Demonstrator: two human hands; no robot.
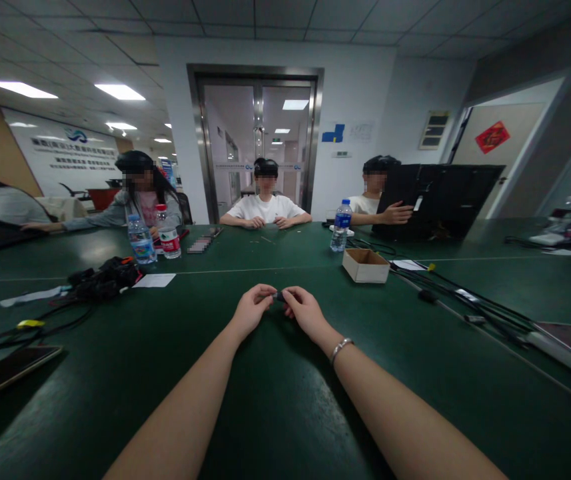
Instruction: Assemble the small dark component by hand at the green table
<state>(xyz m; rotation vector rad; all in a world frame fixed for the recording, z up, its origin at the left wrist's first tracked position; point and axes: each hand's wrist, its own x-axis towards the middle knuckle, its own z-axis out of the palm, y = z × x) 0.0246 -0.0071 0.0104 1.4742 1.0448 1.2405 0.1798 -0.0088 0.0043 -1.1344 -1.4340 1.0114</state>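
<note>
Both my hands meet over the middle of the green table (285, 360), pinching a small dark object (279, 297) between them. It is too small for me to tell its kind. My left hand (254, 310) grips its left end between thumb and fingers. At its right end, the fingertips of my right hand (306, 310) close on it, the other fingers curled under. A silver bracelet (341, 350) circles my right wrist. The fingers cover most of the object.
A small open box (366, 272) stands ahead right, near a water bottle (341, 225). Cables (465, 297) run along the right. Two bottles (168, 233), black gear (105, 279) and a phone (10, 373) are at left. Across sits a person (265, 207); another holds a black panel (435, 200).
</note>
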